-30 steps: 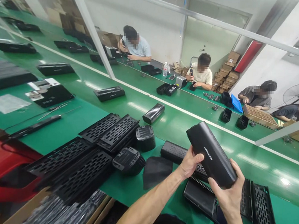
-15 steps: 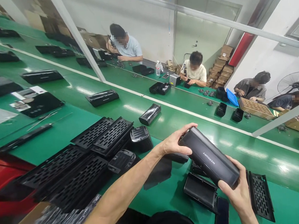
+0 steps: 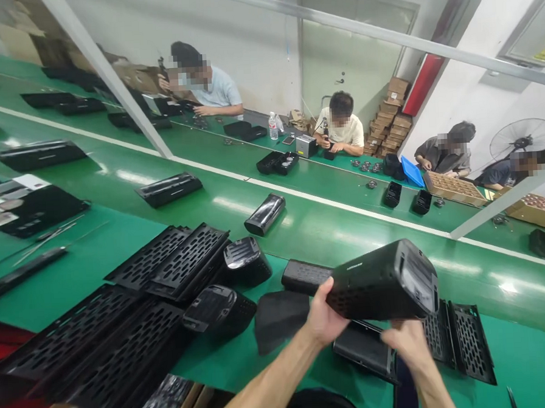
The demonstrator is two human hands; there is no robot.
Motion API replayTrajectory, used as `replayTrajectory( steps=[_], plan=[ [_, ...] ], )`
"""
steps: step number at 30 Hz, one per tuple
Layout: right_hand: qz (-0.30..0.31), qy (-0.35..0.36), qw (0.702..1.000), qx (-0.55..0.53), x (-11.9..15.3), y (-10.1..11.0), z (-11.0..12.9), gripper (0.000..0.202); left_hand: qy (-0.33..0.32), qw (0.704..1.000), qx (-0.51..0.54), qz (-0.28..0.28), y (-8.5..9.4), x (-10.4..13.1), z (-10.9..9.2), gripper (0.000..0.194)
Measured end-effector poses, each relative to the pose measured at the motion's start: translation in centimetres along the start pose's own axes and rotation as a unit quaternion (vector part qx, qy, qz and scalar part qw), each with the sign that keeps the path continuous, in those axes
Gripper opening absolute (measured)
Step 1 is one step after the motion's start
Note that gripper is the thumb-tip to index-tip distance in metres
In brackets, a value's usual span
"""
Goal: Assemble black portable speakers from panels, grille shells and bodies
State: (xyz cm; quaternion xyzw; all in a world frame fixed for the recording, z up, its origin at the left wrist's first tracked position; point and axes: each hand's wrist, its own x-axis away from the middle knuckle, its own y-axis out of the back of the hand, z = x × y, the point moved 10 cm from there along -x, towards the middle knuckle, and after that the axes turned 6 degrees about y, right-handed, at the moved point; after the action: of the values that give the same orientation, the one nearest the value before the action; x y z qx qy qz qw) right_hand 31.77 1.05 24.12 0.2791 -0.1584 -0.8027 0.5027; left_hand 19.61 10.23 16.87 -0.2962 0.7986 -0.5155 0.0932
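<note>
My left hand (image 3: 324, 316) grips one end of a black plastic housing (image 3: 372, 287), raised above the green bench. Small pale lettering shows on its upper side, and its glossy end cap faces right. Under the right end is my right hand (image 3: 410, 338), blurred, its fingers hidden behind the housing. I cannot tell whether it grips it. Below the hands lies another black shell (image 3: 365, 350). A dark slotted piece (image 3: 304, 276) and a dark sheet (image 3: 281, 319) lie to the left.
Slotted black panels (image 3: 141, 320) and two housings with end caps (image 3: 218, 310) cover the left bench. More slotted panels (image 3: 471, 339) lie at right. A green conveyor (image 3: 227, 212) carries black housings beyond. A metal post (image 3: 110, 78) stands upright; several co-workers sit across.
The housing has turned, so its end cap now shows instead of its lettered face. My left hand has moved lower beneath its left end; my right hand has shifted under the right end. The view has shifted.
</note>
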Motion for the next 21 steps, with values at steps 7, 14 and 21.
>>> replayTrajectory(
  steps=[7,14,21],
  plan=[
    [0.053,0.059,0.989,0.126,-0.4,0.7,3.1,0.099,-0.089,0.965,-0.244,-0.036,1.0,2.5,-6.0,0.1],
    [0.146,0.039,0.968,0.199,0.6,1.2,1.9,0.097,-0.102,0.892,-0.441,-0.001,-1.6,3.1,-6.9,0.091],
    [0.02,-0.086,0.995,-0.036,4.3,3.5,-2.9,0.09,-0.113,0.921,-0.371,-0.03,0.1,4.0,-6.7,0.085]
  ],
)
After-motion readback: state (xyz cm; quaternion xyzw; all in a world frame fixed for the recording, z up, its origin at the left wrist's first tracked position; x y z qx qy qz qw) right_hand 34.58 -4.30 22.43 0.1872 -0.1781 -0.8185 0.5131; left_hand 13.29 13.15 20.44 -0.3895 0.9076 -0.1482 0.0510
